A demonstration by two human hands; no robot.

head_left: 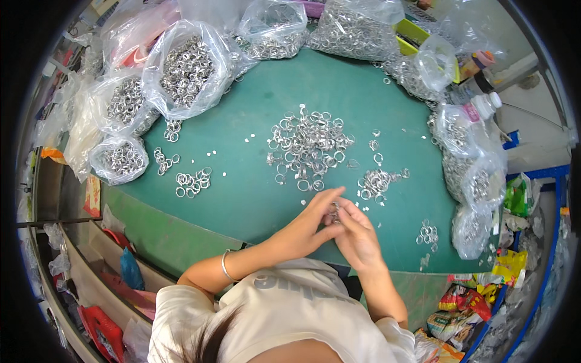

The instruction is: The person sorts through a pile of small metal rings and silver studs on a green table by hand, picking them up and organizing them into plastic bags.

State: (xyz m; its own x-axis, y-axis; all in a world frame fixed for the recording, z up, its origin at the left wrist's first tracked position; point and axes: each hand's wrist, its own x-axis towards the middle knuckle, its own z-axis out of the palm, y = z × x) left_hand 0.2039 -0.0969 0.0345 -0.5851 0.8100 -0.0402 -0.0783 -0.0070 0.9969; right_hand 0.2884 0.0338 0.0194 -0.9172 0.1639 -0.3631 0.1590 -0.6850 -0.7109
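My left hand and my right hand meet over the near edge of the green table. A few small silvery metal rings show between their fingers. Both hands are closed round these rings, and the fingers hide part of them. Just beyond lies a large loose pile of rings. A smaller heap of rings sits to the right of my fingertips. On the left are two more small clusters, a nearer ring cluster and a farther ring cluster.
Clear plastic bags full of rings line the table's edge, including a big open bag and a bag at right. A small ring group lies near it. Drawers stand at left, and a blue metal rack at right.
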